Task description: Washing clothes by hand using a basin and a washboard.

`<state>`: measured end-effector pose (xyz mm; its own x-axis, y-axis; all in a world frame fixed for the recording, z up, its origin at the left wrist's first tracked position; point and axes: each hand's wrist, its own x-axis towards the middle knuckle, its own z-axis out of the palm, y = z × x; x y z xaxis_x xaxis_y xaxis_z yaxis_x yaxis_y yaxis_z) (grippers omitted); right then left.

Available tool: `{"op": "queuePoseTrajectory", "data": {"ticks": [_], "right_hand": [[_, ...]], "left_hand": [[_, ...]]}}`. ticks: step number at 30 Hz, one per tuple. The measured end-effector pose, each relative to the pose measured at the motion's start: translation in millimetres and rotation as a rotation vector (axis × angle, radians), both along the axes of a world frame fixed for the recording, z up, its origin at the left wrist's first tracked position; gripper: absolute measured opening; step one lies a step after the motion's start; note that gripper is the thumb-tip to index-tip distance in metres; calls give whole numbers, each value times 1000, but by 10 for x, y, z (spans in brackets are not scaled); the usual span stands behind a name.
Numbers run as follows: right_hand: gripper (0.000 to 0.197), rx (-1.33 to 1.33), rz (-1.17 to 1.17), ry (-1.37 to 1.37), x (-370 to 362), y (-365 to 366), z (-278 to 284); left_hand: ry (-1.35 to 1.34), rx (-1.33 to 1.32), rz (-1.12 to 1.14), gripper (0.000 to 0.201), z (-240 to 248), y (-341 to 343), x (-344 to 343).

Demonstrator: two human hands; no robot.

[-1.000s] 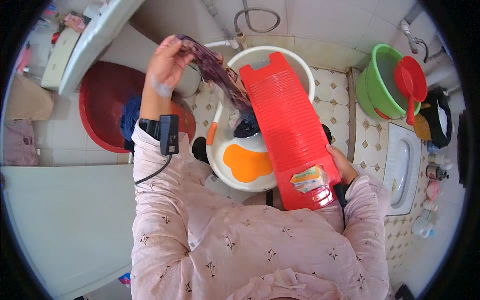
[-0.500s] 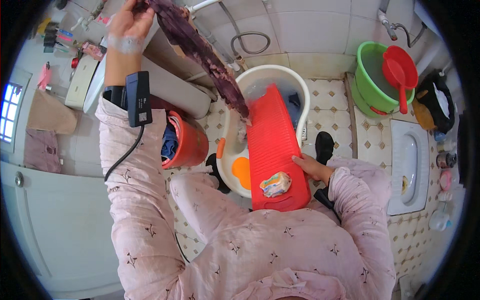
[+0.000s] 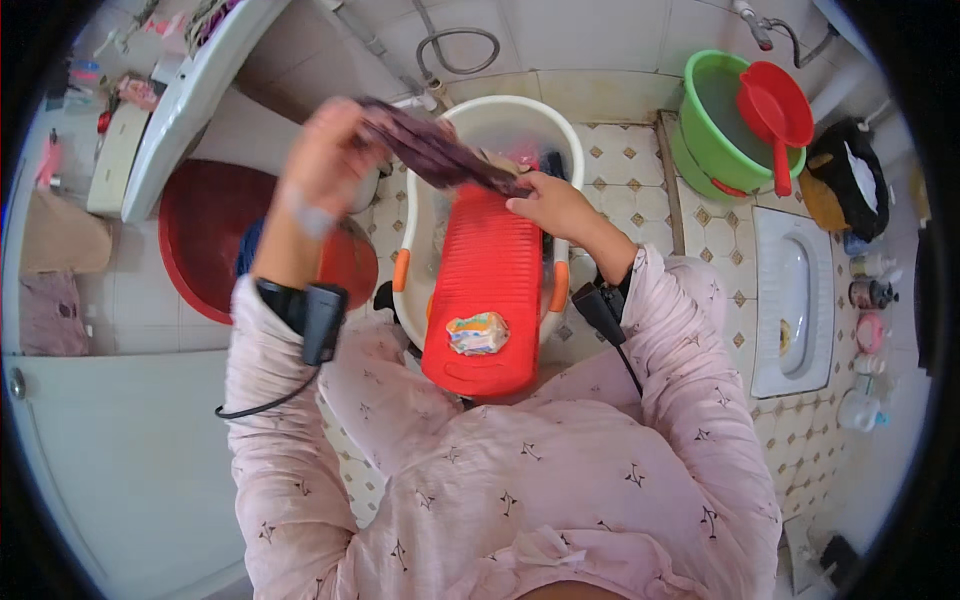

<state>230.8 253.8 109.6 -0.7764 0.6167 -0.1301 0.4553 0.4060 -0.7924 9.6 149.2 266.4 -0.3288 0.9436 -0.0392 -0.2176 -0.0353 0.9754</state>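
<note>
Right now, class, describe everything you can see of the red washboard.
The red washboard is long and looks like plastic. Ridges cross most of its length; the near end is smooth, with a rounded outline by the edge. It lies lengthwise over the white tub, its near end toward the person. A crumpled, colourful wrapped bar rests on it. Dark purple cloth hides its far end; whether they touch is unclear.

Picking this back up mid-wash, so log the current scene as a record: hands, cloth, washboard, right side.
Left hand: blurred, holding one end of the purple cloth
Right hand: pinching near the other end
Purple cloth: spread between both hands
Red washboard: over the white tub, crumpled printed wrapper on it
Right side: green bucket, red dipper, squat toilet
</note>
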Motion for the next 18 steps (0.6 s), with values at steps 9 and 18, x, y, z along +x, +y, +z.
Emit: {"op": "queuePoseTrajectory", "data": {"ticks": [9,18], "right_hand": [[48,80,-155,54,-452,-569,-491],[22,86,-122,103,-748,-183,-416]], "left_hand": [[-528,-159,25,25,-1222,-281,365],[-844,73,129,22,-1574,-474,-417]]}}
